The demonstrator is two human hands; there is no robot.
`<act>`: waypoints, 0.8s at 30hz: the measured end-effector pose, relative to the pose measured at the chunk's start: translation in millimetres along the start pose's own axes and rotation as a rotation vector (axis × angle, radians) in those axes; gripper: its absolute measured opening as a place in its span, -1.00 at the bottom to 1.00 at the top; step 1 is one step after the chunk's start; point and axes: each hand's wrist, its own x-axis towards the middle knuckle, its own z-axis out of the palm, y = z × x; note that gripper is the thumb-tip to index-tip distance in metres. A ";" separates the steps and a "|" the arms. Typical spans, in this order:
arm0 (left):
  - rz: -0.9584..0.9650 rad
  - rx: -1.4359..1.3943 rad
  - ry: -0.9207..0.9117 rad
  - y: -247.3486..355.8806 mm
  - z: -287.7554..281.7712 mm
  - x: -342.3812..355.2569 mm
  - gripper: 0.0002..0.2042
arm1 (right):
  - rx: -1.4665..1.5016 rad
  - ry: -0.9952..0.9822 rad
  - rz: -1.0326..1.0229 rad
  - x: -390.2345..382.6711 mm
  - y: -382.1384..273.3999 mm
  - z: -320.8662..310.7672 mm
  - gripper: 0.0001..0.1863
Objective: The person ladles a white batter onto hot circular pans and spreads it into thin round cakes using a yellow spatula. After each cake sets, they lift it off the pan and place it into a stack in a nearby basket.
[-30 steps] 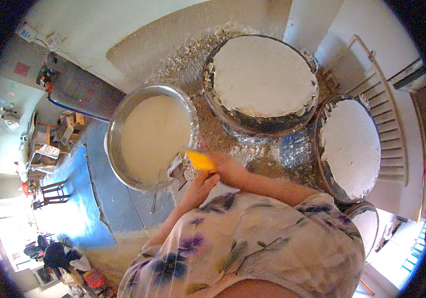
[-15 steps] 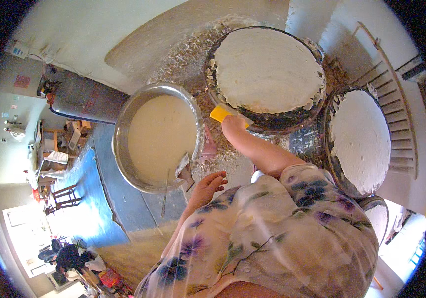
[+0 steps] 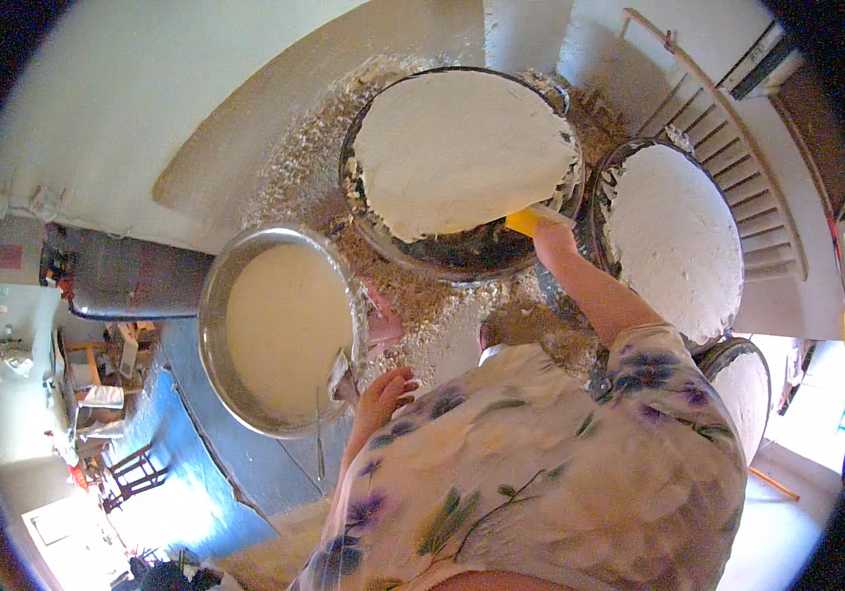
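My right hand point(image 3: 553, 239) grips a yellow flat scraper point(image 3: 521, 221) at the near-right rim of the middle round griddle, whose top carries a white sheet of batter point(image 3: 457, 148) with ragged edges and a dark exposed band along the near side. My left hand point(image 3: 386, 394) hangs with loosely bent, separated fingers, holding nothing, beside a wide steel basin point(image 3: 211, 335) of pale creamy batter point(image 3: 285, 325). A metal scoop point(image 3: 342, 376) rests at the basin's near-right rim.
Two more white-covered griddles point(image 3: 669, 241) point(image 3: 743, 384) stand at the right, by a slatted wooden rack point(image 3: 757, 197). Flaky residue surrounds the griddles. A grey tank point(image 3: 137, 276), blue floor point(image 3: 206, 443) and dark wooden stool point(image 3: 132, 473) lie at the left.
My right hand has moved from beside my left hand up and rightward with the scraper, to the middle griddle's rim. The view has shifted. My left hand's fingers have spread apart.
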 end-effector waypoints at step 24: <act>0.612 1.054 0.083 103.1 97.7 168.8 -0.74 | 1.305 0.540 0.602 39.9 170.8 -3.8 -0.74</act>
